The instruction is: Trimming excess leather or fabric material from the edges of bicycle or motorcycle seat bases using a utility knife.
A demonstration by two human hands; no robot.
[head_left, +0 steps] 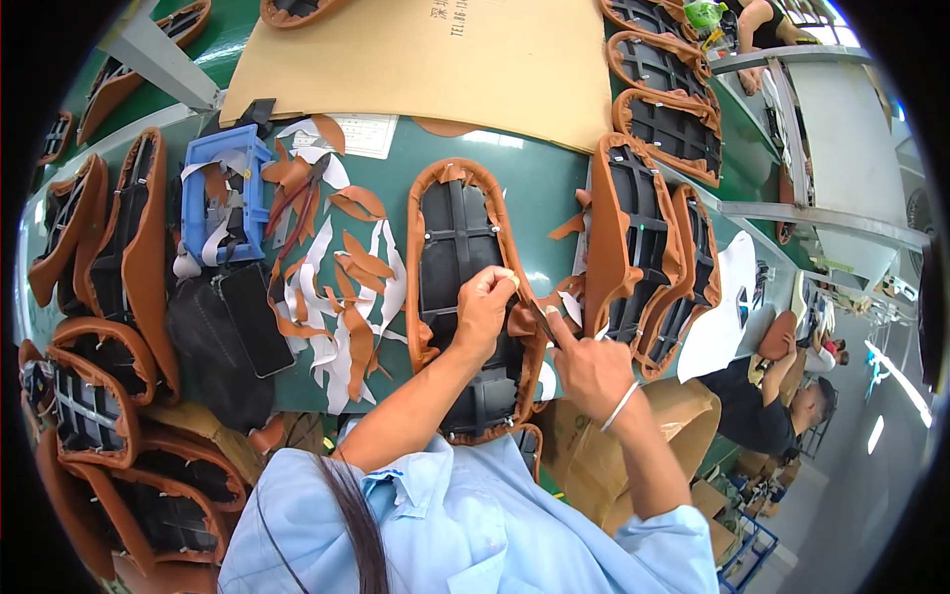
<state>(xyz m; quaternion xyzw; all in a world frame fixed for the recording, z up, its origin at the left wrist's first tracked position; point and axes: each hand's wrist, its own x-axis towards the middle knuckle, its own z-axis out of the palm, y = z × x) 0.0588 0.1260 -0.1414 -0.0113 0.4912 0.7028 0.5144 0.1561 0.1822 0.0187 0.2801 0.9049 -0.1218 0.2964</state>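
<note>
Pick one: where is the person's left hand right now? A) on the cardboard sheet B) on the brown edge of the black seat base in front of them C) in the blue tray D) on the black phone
B: the left hand pinches the brown leather edge of the black seat base on the green table, while the right hand works a small tool beside it.

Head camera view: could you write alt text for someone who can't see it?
A person's left hand pinches the brown leather edge of an upturned seat with a black underside on a green table, while the right hand works a thin tool at that edge. Leather scraps and more seats lie around.
</note>
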